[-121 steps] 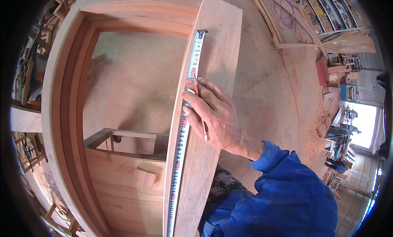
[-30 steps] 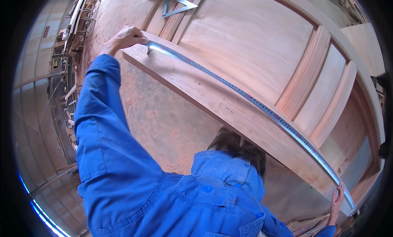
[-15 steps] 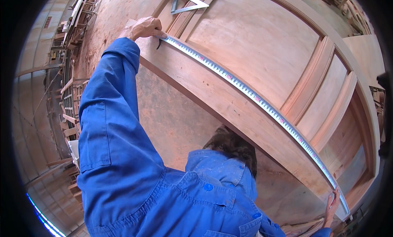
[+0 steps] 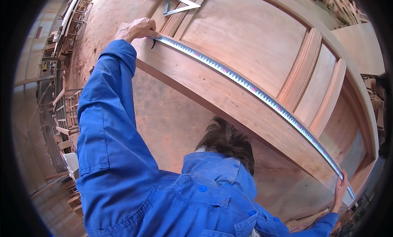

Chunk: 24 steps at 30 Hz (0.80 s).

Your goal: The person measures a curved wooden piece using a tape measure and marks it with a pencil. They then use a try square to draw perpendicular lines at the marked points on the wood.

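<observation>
one tape measure [image 4: 254,89], long axis slanting rightward from left hand [image 4: 139,29], pinching it, to right hand [image 4: 340,190], whose grip i cannot tell.

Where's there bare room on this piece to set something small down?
The large wooden panel is bare between the metal set square and the moulded crossbar. The near stile has a bare strip along its near side. Crowded: its far side, where the tape measure runs between left hand and right hand.
</observation>
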Each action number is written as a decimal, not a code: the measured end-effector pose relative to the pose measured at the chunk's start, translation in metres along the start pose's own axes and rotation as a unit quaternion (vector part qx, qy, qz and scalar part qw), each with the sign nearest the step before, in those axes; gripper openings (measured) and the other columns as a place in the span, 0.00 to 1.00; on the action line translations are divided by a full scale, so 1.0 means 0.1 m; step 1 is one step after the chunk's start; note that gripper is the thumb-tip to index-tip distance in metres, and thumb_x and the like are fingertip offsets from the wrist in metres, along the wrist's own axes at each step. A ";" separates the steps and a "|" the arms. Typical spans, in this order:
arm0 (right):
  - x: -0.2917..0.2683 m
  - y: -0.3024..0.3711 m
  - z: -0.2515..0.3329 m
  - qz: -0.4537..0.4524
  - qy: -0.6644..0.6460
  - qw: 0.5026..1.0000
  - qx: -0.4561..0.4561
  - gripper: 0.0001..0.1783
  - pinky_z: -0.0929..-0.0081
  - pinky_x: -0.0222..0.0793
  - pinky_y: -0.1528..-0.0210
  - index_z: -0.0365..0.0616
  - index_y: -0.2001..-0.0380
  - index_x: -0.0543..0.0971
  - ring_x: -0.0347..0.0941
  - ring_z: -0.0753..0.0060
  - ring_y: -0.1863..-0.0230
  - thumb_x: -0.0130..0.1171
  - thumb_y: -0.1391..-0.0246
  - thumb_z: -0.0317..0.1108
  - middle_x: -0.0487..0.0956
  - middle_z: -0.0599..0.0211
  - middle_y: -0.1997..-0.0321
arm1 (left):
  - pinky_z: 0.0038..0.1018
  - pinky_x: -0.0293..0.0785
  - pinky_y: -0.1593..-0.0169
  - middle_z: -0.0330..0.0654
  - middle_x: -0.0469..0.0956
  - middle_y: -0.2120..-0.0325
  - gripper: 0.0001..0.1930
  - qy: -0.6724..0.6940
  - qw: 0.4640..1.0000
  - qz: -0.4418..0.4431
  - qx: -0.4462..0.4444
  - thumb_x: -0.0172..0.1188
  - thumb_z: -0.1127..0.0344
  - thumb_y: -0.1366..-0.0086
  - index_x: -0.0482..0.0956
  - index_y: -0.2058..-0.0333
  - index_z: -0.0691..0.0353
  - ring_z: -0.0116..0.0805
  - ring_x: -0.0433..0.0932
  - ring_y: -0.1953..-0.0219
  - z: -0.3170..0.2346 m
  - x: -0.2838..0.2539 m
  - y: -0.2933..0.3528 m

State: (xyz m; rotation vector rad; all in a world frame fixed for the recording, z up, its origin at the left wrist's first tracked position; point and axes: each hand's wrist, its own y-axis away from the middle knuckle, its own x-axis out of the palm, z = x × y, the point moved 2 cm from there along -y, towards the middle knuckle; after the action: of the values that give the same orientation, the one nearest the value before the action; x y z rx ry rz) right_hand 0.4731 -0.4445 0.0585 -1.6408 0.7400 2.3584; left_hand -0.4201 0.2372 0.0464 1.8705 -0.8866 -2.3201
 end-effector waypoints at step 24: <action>1.84 -1.14 7.25 -0.013 0.075 0.949 -0.305 0.20 0.51 0.65 0.30 0.41 0.53 0.80 0.71 0.46 0.32 0.69 0.52 0.26 0.82 0.54 0.39 | 0.34 0.83 0.61 0.42 0.89 0.66 0.14 0.015 0.992 0.046 0.115 0.73 0.51 0.41 0.90 0.64 0.53 0.38 0.89 0.59 0.01 0.04 -0.05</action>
State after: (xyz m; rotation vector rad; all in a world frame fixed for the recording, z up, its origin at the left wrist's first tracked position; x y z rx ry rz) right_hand -0.1508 -0.0163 0.0511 -2.0466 -0.0219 2.6264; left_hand -0.4210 0.2402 0.0412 1.8917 -1.2567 -2.2115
